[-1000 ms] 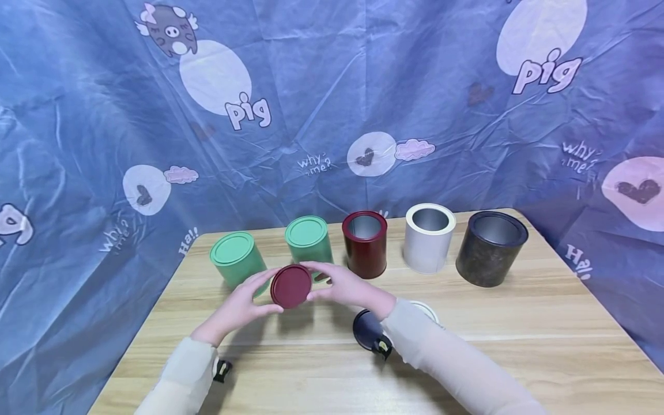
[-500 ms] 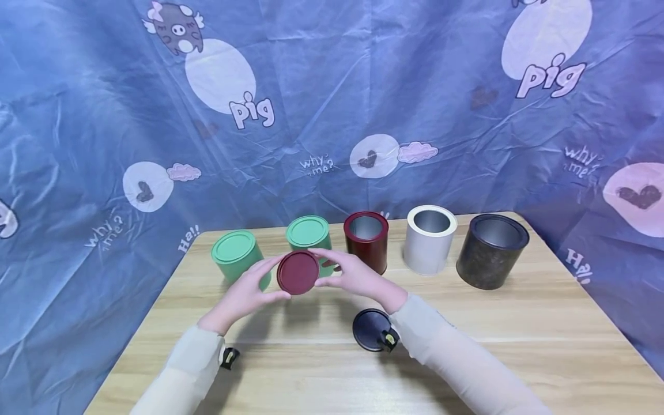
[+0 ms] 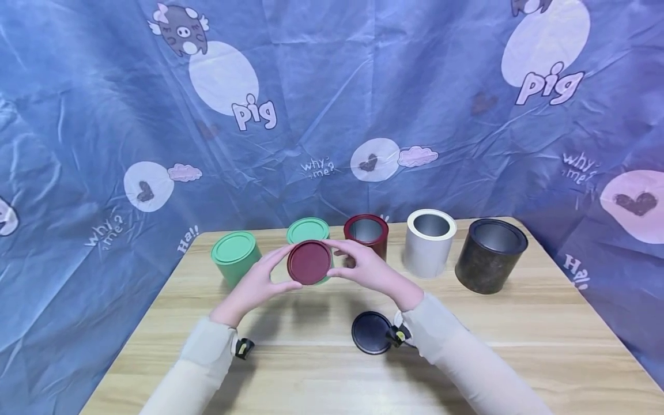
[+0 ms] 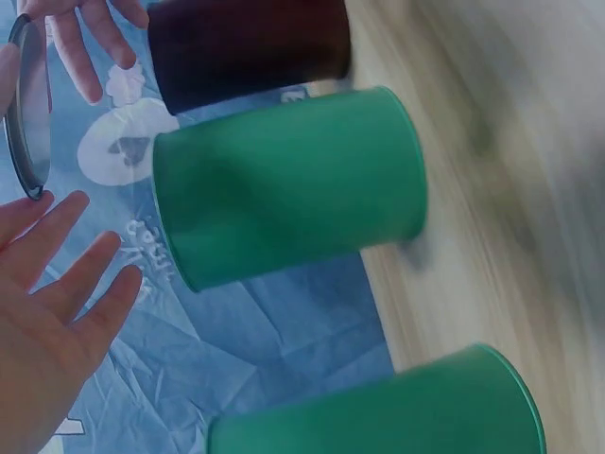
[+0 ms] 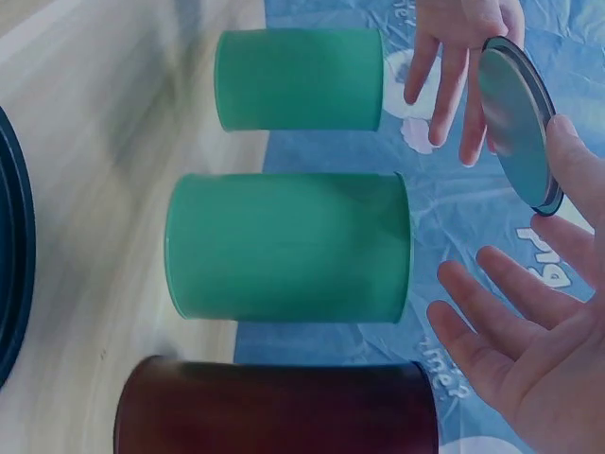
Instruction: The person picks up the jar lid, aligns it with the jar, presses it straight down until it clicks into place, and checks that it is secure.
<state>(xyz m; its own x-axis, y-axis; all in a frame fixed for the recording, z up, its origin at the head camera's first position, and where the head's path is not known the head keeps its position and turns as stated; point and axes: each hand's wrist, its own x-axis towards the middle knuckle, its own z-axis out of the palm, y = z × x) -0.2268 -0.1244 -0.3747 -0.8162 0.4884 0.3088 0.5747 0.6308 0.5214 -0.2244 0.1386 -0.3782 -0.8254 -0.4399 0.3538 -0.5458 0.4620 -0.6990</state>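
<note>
Both hands hold a dark red round lid (image 3: 309, 262) between them by its rim, raised above the table. My left hand (image 3: 259, 285) pinches its left side with thumb and forefinger; my right hand (image 3: 367, 270) grips the right side the same way. In the right wrist view the lid's silvery underside (image 5: 510, 128) shows, other fingers spread away from it. Behind the lid stands a lidded green can (image 3: 308, 229), largely covered in the head view. Just right of that is an uncovered dark red can (image 3: 381, 249), partly hidden by the right hand.
Another lidded green can (image 3: 234, 255) stands at the left. To the right are an uncovered white can (image 3: 428, 251) and an uncovered black can (image 3: 489, 265). A black lid (image 3: 370, 333) lies on the wooden table (image 3: 311, 380) near the right wrist. Blue printed cloth (image 3: 290, 86) hangs behind.
Both hands have carried the red lid up and to the right, from in front of the gap between the green cans to before the second green can.
</note>
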